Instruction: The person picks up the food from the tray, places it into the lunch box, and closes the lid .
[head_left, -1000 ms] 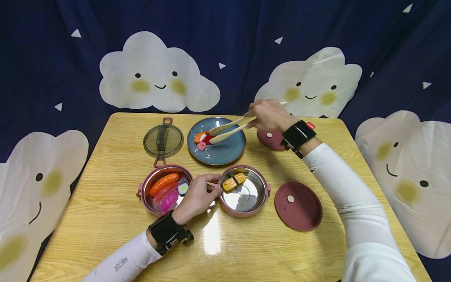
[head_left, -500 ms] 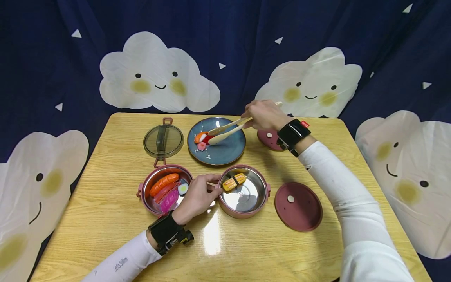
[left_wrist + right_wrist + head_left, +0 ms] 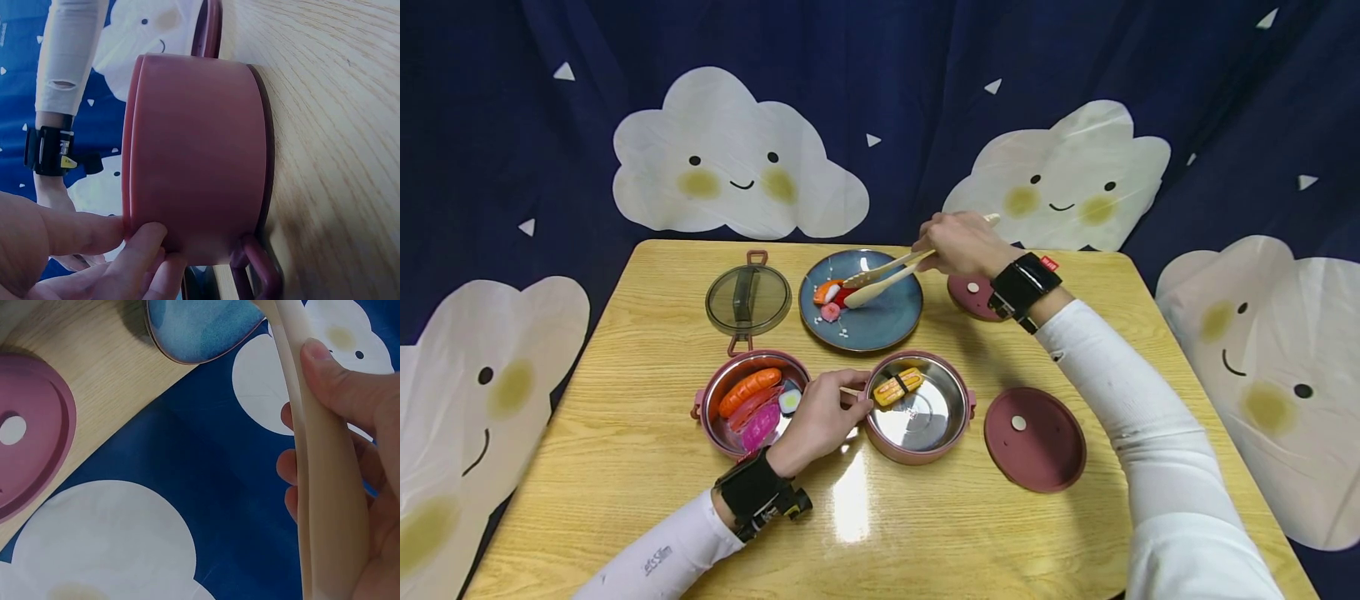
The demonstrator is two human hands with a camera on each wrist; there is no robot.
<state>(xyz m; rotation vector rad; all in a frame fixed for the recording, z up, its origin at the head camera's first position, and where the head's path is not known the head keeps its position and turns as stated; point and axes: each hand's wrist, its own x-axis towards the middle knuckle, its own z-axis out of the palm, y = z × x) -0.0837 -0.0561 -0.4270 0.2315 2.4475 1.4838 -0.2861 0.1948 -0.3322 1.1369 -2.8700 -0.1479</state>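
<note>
My right hand [image 3: 966, 242] grips a pair of beige tongs [image 3: 880, 290] by their handles. The tongs' heads reach over the blue plate [image 3: 880, 325] and meet a red piece of toy food [image 3: 842, 295]; whether they pinch it is too small to tell. Beside it lie an orange-and-white toy piece [image 3: 822, 292] and a pink flower-shaped one [image 3: 830, 312]. My left hand [image 3: 823, 417] pinches the left side of the right-hand pink pot [image 3: 917, 457] at its rim. Inside that pot rests a yellow toy piece with a black band [image 3: 891, 392].
At left stands another pink pot [image 3: 707, 433] with toy sausage, pink and purple pieces and a small white one. A glass lid [image 3: 722, 304] lies behind it. One mauve lid [image 3: 1036, 458] is at right, another [image 3: 966, 302] under the right forearm's reach.
My right hand and wrist have shifted slightly left with the tongs, whose heads stay at the red piece. The left hand and the pots have kept their places.
</note>
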